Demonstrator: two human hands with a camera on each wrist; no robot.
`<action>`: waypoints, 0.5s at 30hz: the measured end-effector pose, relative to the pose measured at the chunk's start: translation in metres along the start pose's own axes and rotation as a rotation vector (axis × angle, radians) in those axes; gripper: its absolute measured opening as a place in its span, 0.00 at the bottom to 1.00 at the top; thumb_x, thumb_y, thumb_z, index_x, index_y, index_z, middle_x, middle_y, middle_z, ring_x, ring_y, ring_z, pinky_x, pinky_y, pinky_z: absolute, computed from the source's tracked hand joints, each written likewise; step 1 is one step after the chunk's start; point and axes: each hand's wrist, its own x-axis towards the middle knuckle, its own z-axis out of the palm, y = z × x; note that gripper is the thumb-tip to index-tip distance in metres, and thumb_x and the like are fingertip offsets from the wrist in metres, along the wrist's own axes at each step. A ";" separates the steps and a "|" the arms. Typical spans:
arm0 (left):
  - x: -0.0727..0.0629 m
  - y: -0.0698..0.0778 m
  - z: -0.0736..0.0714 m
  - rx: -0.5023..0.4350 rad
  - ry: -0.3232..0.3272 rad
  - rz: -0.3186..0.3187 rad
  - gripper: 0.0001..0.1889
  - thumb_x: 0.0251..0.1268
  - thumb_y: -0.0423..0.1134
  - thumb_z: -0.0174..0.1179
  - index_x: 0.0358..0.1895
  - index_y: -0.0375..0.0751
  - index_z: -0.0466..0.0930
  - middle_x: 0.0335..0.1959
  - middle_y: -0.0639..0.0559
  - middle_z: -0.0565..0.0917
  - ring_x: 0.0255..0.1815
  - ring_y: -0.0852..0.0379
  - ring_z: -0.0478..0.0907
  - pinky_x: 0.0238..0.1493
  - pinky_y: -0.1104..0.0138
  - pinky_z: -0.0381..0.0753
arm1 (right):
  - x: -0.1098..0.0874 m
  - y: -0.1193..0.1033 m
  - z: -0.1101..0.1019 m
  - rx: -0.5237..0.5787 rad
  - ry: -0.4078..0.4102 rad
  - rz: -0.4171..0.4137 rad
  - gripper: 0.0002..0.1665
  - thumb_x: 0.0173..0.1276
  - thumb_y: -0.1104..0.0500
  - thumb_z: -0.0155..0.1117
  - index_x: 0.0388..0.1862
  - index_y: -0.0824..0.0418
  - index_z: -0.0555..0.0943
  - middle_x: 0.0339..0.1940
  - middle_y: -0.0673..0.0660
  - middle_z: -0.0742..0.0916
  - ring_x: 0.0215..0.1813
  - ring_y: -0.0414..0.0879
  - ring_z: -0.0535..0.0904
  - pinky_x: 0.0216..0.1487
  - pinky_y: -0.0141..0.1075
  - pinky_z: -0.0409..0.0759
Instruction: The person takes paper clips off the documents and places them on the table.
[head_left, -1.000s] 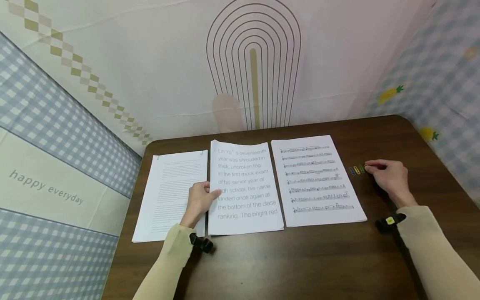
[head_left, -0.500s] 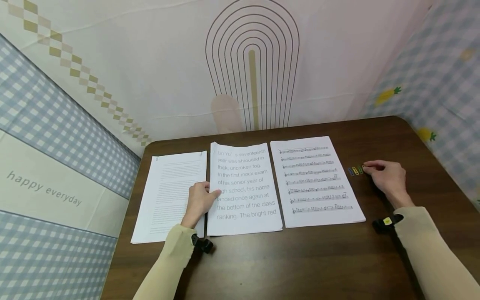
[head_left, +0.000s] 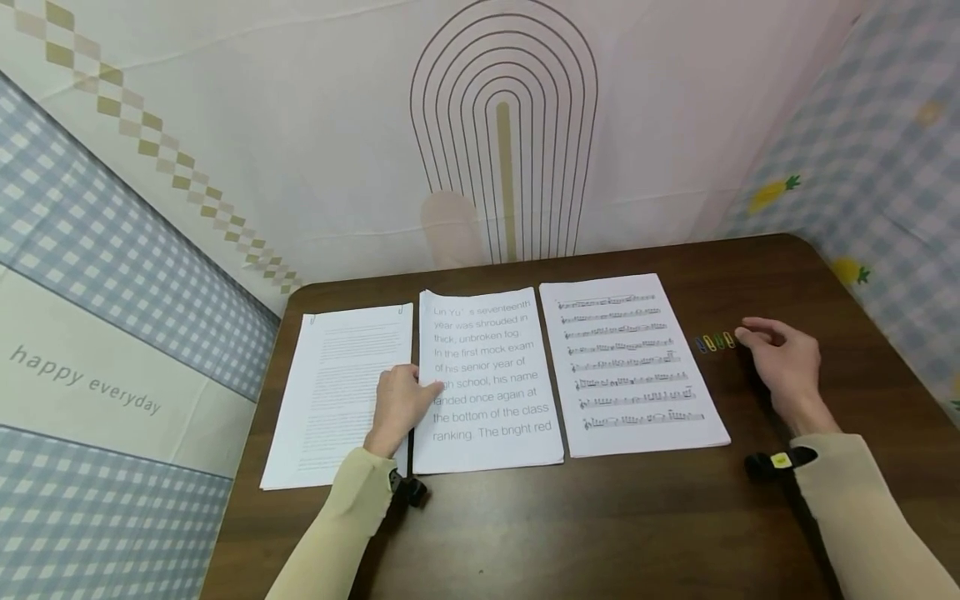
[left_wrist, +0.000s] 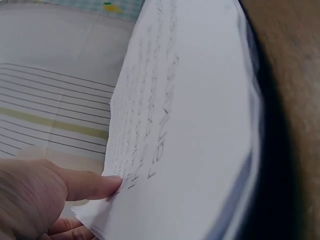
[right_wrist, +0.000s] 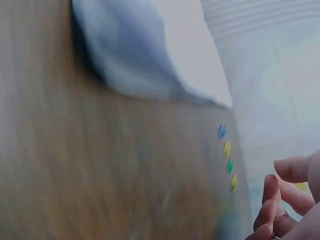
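My left hand (head_left: 396,407) pinches the left edge of the middle paper stack (head_left: 495,450), thumb on top and fingers under it. Large print covers that stack's top sheet, and its edge lifts and bends in the left wrist view. Beside the right stack, my right hand (head_left: 783,367) holds nothing, thumb and forefinger apart in the right wrist view. Just left of its fingertips lies a short row of paper clips: blue (head_left: 701,344), yellow (head_left: 709,342), green (head_left: 720,341) and another yellow clip (head_left: 730,339).
Left of the middle stack lies a paper stack (head_left: 352,392) with fine print and two clips at its top edge. A sheet-music stack (head_left: 637,437) lies to the right. All rest on a dark wooden table (head_left: 570,533) against a patterned cloth backdrop (head_left: 337,167).
My right hand has drawn back to the right from the paper clips, and the rightmost yellow clip now shows fully. My left hand keeps its hold on the middle stack.
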 end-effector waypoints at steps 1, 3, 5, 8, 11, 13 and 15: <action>-0.001 0.000 0.000 0.010 0.007 0.009 0.13 0.64 0.37 0.77 0.37 0.27 0.90 0.27 0.38 0.89 0.22 0.52 0.82 0.24 0.68 0.77 | -0.004 -0.003 0.001 0.019 -0.001 0.000 0.32 0.83 0.41 0.62 0.75 0.59 0.81 0.40 0.31 0.79 0.45 0.33 0.74 0.40 0.21 0.74; -0.002 -0.001 0.000 0.032 0.026 0.026 0.14 0.64 0.38 0.78 0.34 0.28 0.89 0.25 0.39 0.88 0.21 0.52 0.80 0.23 0.67 0.75 | -0.014 -0.011 0.003 0.052 -0.011 -0.004 0.30 0.83 0.42 0.63 0.73 0.58 0.82 0.41 0.32 0.80 0.46 0.36 0.75 0.40 0.21 0.74; -0.003 -0.003 0.000 0.065 0.043 0.045 0.15 0.63 0.39 0.79 0.32 0.29 0.87 0.22 0.40 0.86 0.19 0.51 0.78 0.20 0.66 0.74 | -0.025 -0.020 0.008 0.074 -0.025 -0.016 0.28 0.83 0.42 0.63 0.71 0.57 0.82 0.42 0.32 0.80 0.47 0.38 0.76 0.41 0.22 0.75; 0.002 -0.015 0.008 0.126 0.073 0.071 0.17 0.62 0.42 0.79 0.30 0.30 0.86 0.20 0.42 0.83 0.17 0.51 0.75 0.17 0.65 0.71 | -0.043 -0.036 0.016 0.089 -0.040 -0.054 0.25 0.83 0.43 0.63 0.68 0.57 0.83 0.43 0.33 0.82 0.49 0.40 0.78 0.42 0.23 0.75; 0.003 -0.020 0.012 0.189 0.088 0.082 0.20 0.62 0.46 0.79 0.29 0.31 0.85 0.19 0.43 0.81 0.16 0.52 0.74 0.14 0.63 0.72 | -0.059 -0.053 0.026 0.089 -0.055 -0.102 0.24 0.84 0.45 0.63 0.67 0.59 0.83 0.44 0.35 0.83 0.49 0.40 0.78 0.43 0.24 0.76; 0.000 -0.014 0.009 0.218 0.089 0.075 0.22 0.63 0.48 0.79 0.28 0.32 0.84 0.18 0.44 0.80 0.16 0.52 0.73 0.14 0.63 0.71 | -0.069 -0.062 0.032 0.093 -0.072 -0.138 0.24 0.84 0.47 0.63 0.67 0.62 0.83 0.44 0.36 0.83 0.49 0.40 0.79 0.43 0.24 0.77; -0.005 -0.007 0.005 0.251 0.095 0.069 0.23 0.63 0.49 0.79 0.26 0.32 0.83 0.17 0.44 0.79 0.16 0.52 0.72 0.14 0.63 0.71 | -0.078 -0.070 0.040 0.092 -0.099 -0.176 0.23 0.84 0.49 0.64 0.66 0.64 0.83 0.43 0.37 0.84 0.48 0.39 0.78 0.43 0.23 0.78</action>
